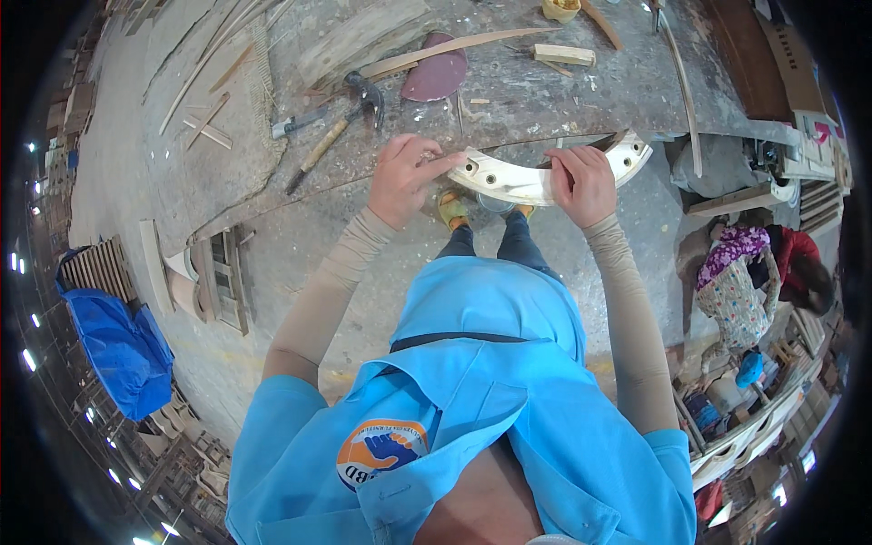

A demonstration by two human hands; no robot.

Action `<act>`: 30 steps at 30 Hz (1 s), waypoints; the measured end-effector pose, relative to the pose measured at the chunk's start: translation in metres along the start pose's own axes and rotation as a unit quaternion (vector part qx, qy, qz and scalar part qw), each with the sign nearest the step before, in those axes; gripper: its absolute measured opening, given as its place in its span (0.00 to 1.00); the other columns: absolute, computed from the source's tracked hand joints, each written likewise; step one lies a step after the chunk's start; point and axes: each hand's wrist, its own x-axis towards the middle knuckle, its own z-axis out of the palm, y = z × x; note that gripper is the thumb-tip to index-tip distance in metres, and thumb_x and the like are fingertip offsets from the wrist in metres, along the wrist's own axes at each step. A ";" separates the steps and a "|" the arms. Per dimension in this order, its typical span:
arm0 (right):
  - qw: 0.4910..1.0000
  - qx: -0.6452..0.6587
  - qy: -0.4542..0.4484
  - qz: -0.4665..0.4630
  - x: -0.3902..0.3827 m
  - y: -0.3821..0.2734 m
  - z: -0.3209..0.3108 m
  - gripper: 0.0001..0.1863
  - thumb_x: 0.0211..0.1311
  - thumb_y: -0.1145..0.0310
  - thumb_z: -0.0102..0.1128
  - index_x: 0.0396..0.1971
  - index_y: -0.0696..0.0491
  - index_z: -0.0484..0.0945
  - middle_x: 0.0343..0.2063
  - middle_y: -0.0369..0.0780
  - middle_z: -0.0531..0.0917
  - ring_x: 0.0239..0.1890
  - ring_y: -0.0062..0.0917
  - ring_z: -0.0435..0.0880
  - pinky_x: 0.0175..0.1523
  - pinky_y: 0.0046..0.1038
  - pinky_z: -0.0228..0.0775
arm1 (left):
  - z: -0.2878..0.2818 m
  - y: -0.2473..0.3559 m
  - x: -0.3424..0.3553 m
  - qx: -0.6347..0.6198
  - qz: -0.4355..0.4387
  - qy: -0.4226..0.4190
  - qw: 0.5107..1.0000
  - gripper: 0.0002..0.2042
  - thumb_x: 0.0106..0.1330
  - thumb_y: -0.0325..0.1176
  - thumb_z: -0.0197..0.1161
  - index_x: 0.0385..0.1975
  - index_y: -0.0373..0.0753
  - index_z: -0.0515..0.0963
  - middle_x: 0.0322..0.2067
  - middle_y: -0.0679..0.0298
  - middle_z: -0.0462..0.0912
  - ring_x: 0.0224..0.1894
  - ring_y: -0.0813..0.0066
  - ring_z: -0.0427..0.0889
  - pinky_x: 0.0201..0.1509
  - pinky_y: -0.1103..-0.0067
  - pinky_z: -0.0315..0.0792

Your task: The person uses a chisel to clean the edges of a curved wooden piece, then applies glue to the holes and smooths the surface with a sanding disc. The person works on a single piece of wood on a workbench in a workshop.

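Note:
A pale curved wooden piece [510,181] with dark round holes along it spans the space between my hands, at the near edge of the workbench [509,100]. My right hand [583,186] is closed over it right of the middle, fingers on top and thumb toward the near side. At its left end, my left hand [405,182] is closed, with the fingertips pressed against the wood beside a hole. The underside of the piece and parts of both grips are hidden. Just beyond my left hand lies a claw hammer [329,143] with a wooden handle.
On the bench lie a maroon sanding disc [436,73], a long thin wood strip [472,45], a small wood block [565,55] and a yellow container [560,9]. A blue tarp [123,354] covers slatted wood at left. Another person [740,272] is low down at right, near stacked curved frames.

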 end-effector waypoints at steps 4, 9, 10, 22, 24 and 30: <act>1.000 0.001 -0.002 0.006 0.000 -0.001 0.000 0.06 0.59 0.72 0.58 0.34 0.53 0.82 0.27 0.40 0.83 0.33 0.36 0.81 0.45 0.36 0.69 | 0.002 0.000 0.000 0.023 0.020 0.004 1.000 0.27 0.50 0.18 0.59 0.48 0.57 0.85 0.40 0.67 0.78 0.46 0.62 0.73 0.53 0.69 0.68; 1.000 -0.001 0.004 0.005 0.000 -0.002 -0.001 0.06 0.59 0.72 0.57 0.34 0.53 0.82 0.27 0.40 0.83 0.33 0.36 0.81 0.45 0.36 0.69 | 0.008 -0.003 -0.004 0.047 0.044 -0.009 0.998 0.25 0.51 0.20 0.60 0.47 0.58 0.85 0.40 0.67 0.79 0.46 0.63 0.73 0.53 0.70 0.68; 1.000 -0.002 0.003 0.008 0.000 -0.002 -0.001 0.06 0.59 0.72 0.57 0.34 0.53 0.82 0.27 0.40 0.83 0.33 0.36 0.81 0.45 0.36 0.69 | 0.007 -0.003 -0.005 0.046 0.043 -0.014 0.998 0.26 0.51 0.20 0.60 0.47 0.57 0.85 0.39 0.67 0.79 0.46 0.63 0.74 0.53 0.70 0.68; 1.000 -0.002 0.000 0.013 0.000 -0.003 -0.002 0.07 0.59 0.72 0.57 0.34 0.54 0.82 0.27 0.40 0.83 0.33 0.36 0.80 0.45 0.37 0.69 | 0.006 -0.003 -0.001 -0.018 0.000 0.030 0.999 0.26 0.50 0.17 0.58 0.46 0.54 0.85 0.38 0.65 0.78 0.43 0.62 0.73 0.52 0.69 0.68; 1.000 -0.003 0.003 0.009 0.000 -0.002 -0.001 0.07 0.58 0.72 0.57 0.34 0.54 0.82 0.27 0.41 0.83 0.33 0.37 0.80 0.45 0.37 0.69 | 0.009 -0.003 -0.004 -0.007 0.002 0.031 0.999 0.26 0.50 0.18 0.59 0.47 0.55 0.85 0.39 0.66 0.78 0.43 0.63 0.73 0.51 0.69 0.68; 1.000 0.004 0.018 -0.005 0.000 -0.002 0.000 0.07 0.58 0.73 0.57 0.35 0.54 0.82 0.27 0.42 0.82 0.32 0.38 0.80 0.45 0.37 0.69 | 0.005 0.004 -0.004 0.053 0.026 0.027 0.998 0.25 0.52 0.23 0.61 0.48 0.58 0.84 0.38 0.68 0.78 0.46 0.66 0.74 0.51 0.70 0.69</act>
